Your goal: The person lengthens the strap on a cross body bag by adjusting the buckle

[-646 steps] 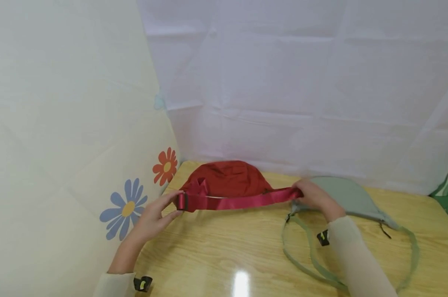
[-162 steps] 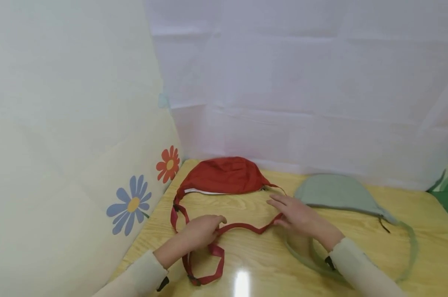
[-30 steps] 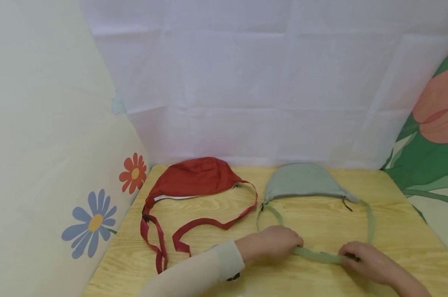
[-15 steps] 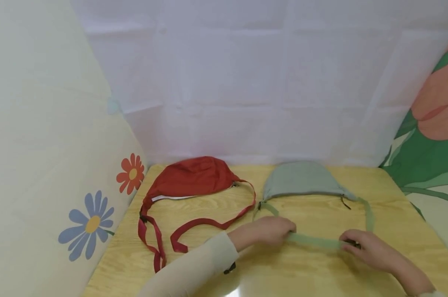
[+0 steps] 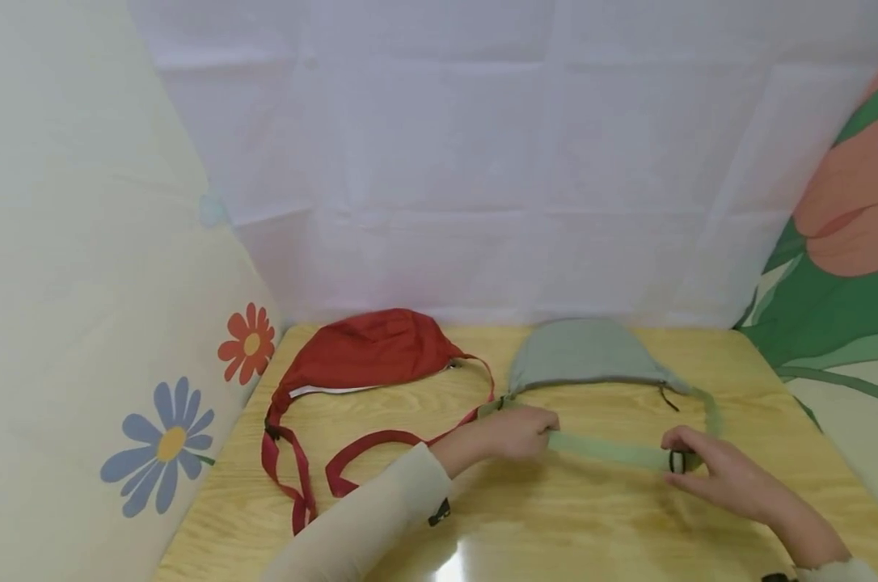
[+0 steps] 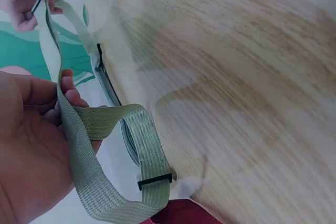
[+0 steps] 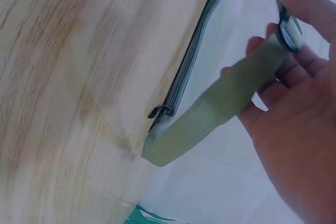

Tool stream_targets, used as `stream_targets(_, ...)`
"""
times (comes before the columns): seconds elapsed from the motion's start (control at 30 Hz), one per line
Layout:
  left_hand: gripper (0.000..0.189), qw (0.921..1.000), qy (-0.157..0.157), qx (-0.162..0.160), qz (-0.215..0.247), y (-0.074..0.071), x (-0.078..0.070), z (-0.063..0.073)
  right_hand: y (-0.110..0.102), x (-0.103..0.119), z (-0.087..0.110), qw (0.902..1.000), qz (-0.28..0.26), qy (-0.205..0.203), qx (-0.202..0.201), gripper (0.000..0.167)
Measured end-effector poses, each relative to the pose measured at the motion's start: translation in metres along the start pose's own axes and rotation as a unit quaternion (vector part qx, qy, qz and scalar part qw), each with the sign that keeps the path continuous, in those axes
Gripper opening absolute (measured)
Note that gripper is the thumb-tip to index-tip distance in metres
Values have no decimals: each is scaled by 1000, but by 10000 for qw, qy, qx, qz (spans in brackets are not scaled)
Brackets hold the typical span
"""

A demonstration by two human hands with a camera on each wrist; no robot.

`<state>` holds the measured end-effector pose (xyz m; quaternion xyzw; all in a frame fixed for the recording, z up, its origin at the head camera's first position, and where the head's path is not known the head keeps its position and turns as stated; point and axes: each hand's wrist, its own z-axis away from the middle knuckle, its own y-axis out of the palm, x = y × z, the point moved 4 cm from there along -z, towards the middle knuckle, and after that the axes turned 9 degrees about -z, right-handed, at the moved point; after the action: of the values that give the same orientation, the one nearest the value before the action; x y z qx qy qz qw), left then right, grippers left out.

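Note:
A grey-green waist bag [image 5: 588, 356] lies at the back of the table, its light green strap [image 5: 606, 449] drawn toward the person. My left hand [image 5: 522, 431] pinches the strap; in the left wrist view, a doubled loop with a black slider [image 6: 155, 180] hangs beside the palm. My right hand [image 5: 730, 477] holds the strap's buckle [image 5: 677, 461] between thumb and fingers. Between the hands the strap runs nearly straight above the table. A red waist bag [image 5: 373, 352] lies to the left, and my left forearm hides part of its red strap [image 5: 377, 440].
The wooden table [image 5: 599, 533] ends at a white cloth backdrop [image 5: 439, 162]. A flower-printed sheet [image 5: 61, 283] stands at the left, and a leaf-printed one [image 5: 839, 323] at the right. A zipper pull [image 5: 669, 398] dangles from the grey-green bag.
Earlier both hands held the red bag's strap; it now lies released. Over the last second, the hands have raised the green strap, and the right hand has turned, showing the buckle more plainly.

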<state>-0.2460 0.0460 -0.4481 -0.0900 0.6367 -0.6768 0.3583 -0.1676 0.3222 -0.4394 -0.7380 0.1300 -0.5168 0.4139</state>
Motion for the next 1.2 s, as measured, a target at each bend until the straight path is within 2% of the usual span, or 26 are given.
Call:
stream_targets(0.1, 30, 9999, -70, -97, -58, -2, 3, 0, 0, 6, 0, 9967, 334, -501, -539, 37)
stream_targets(0.2, 27, 9996, -91, -246, -104, -5, 6, 0, -1, 12, -3, 9884, 589, -965, -1015, 43)
stream_targets(0.3, 25, 9994, -115, -300, -143, -7, 9, 2, -3, 15, -6, 9838, 697, -1092, -1240, 45)
stream_targets(0.5, 38, 9971, -57, -299, -699, -2, 6, 4, -7, 20, -8, 9836, 699, -980, -1339, 47)
stream_targets(0.63, 39, 9945, 13, -331, -997, 0, -4, 6, -9, 24, -10, 9844, 663, -886, -1368, 47)
stream_targets(0.77, 44, 9928, 57, -538, -1073, 1, -16, 6, -10, 31, -14, 9840, 643, -858, -1422, 46)
stream_targets(0.87, 48, 9918, 94, -809, -983, 1, -26, 4, -10, 34, -20, 9828, 621, -963, -1451, 46)
stream_targets(0.97, 48, 9922, 106, -1035, -691, -1, -32, 2, -10, 37, -25, 9803, 539, -1203, -1469, 48)
stream_targets(1.07, 44, 9916, 100, -1232, -380, -3, -37, 1, -9, 41, -27, 9770, 415, -1461, -1500, 52)
stream_targets(1.2, 37, 9882, 112, -1517, -162, -5, -41, 2, -8, 41, -29, 9750, 301, -1570, -1545, 53)
